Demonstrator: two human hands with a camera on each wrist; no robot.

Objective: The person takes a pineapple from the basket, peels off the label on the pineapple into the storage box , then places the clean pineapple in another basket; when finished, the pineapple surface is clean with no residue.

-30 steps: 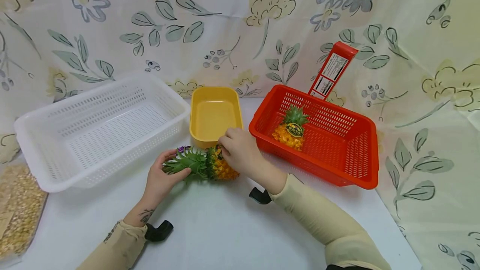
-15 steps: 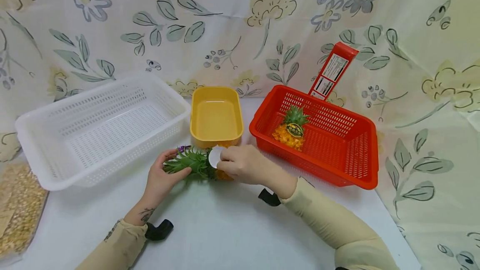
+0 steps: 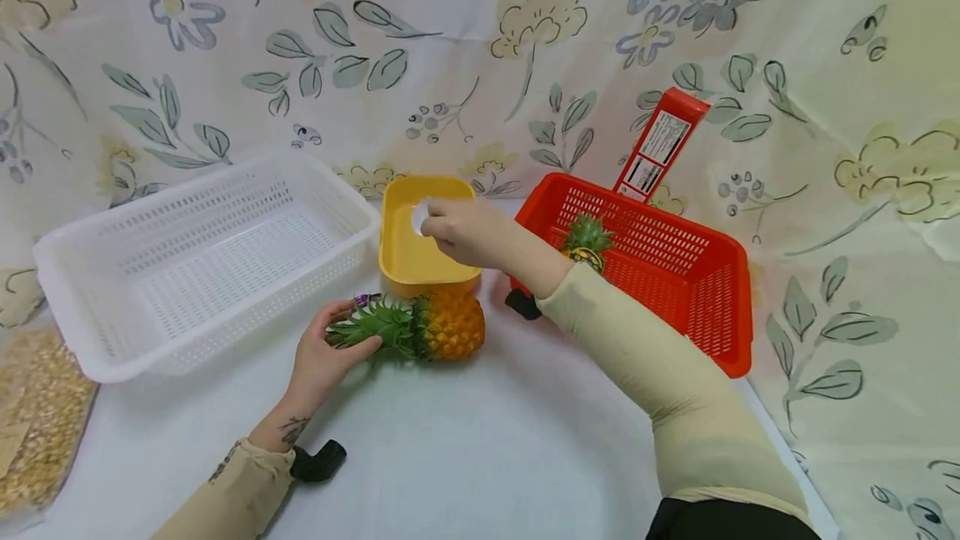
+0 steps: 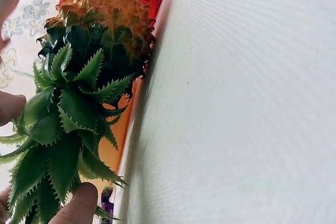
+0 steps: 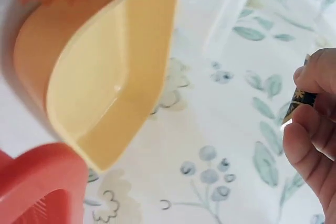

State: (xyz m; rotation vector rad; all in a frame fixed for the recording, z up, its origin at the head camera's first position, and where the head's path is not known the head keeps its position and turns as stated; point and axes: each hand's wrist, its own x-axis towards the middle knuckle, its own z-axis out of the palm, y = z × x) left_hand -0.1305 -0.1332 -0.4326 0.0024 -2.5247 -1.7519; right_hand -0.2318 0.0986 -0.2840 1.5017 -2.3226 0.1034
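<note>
A small orange pineapple with a green crown lies on its side on the white table, body to the right. My left hand grips the crown, thumb on the near side and fingers on the far side. Over the yellow tub, my right hand pinches a round sticker. The sticker's white back shows in the head view; its black and gold face peeks between thumb and finger in the right wrist view. No sticker shows on the visible side of this pineapple.
A red basket at the right holds another pineapple with a black label. The white basket stands at the left. A bag of corn kernels lies at the left edge. Something purple sits behind the crown.
My right hand has peeled the round sticker off the pineapple and lifted it up and away, over the yellow tub. My left hand has stayed on the crown.
</note>
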